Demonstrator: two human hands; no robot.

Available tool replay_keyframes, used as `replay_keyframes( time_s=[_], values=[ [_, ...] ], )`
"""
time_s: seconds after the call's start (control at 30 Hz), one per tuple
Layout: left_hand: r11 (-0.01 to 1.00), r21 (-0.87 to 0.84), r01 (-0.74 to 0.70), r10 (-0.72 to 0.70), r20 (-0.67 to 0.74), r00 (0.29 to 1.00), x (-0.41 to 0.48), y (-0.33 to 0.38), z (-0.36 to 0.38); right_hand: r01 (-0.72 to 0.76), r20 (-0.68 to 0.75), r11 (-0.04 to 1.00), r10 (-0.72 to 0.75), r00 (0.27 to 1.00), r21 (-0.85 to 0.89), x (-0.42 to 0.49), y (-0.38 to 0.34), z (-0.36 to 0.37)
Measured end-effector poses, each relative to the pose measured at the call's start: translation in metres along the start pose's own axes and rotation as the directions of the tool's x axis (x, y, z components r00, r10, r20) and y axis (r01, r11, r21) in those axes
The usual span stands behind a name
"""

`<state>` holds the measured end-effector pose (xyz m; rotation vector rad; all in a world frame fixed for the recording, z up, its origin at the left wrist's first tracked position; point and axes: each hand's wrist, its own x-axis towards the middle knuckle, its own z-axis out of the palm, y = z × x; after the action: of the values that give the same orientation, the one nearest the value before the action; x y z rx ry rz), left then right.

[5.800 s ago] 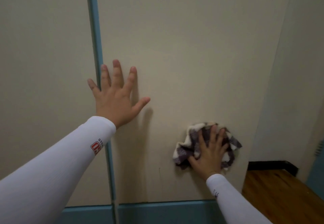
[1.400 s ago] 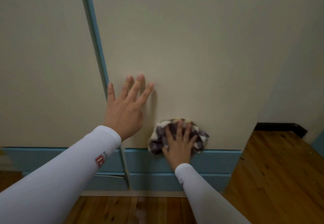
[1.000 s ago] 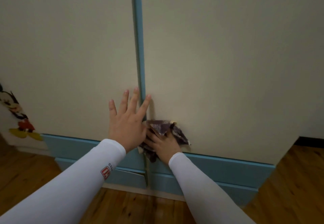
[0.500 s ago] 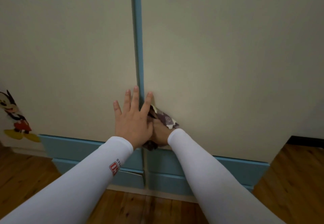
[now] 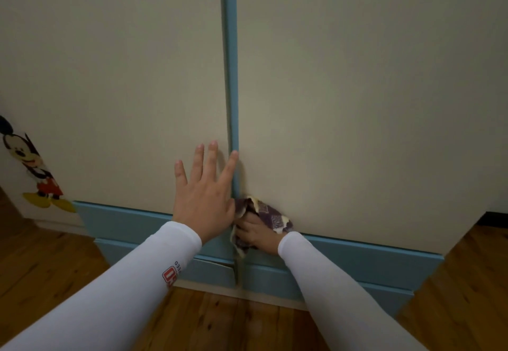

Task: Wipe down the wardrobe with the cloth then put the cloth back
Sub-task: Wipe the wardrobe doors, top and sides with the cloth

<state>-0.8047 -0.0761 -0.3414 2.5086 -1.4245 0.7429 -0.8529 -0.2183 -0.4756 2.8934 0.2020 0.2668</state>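
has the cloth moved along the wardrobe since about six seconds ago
Yes. The cloth went left and down, from mid-panel on the right door to the blue centre strip, by the bottom trim.

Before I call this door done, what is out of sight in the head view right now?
- Most of the cloth: bunched under the right hand and partly behind the left hand.
- Wardrobe top: cut off by the upper frame edge.
- Dust or streaks on the doors: dim light, too fine to tell.
- Cartoon sticker: clipped by the left edge.
- Where the cloth belongs: not in view.

A wooden plank floor [image 5: 68,273] carries the cream wardrobe [image 5: 343,103], resting on its blue base [image 5: 357,265].
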Motion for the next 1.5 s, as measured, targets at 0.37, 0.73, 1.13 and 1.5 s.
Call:
replay_keyframes(
  time_s=[0.37, 0.73, 1.13, 1.5],
  values=[
    [0.961, 0.107, -0.254, 0.274, -0.260, 0.926, 0.024, 0.038, 0.009, 0.123, -0.139, 0.984, -0.141, 0.980, -0.126, -0.074, 0.042, 0.018],
    [0.964, 0.058, -0.260, 0.263, -0.360, 0.895, 0.044, 0.095, 0.010, -0.397, -0.125, 0.840, 0.378, 0.917, -0.370, -0.266, 0.087, 0.012],
    [0.968, 0.031, -0.247, 0.244, -0.321, 0.915, 0.052, 0.104, 0.009, -0.830, -0.362, 0.552, 0.759, 0.541, -0.081, -0.287, 0.074, 0.021],
    [0.966, 0.048, -0.256, 0.258, -0.304, 0.917, 0.052, 0.104, 0.004, -0.788, -0.358, 0.122, 0.924, -0.131, 0.604, -0.226, 0.092, -0.038]
  ],
)
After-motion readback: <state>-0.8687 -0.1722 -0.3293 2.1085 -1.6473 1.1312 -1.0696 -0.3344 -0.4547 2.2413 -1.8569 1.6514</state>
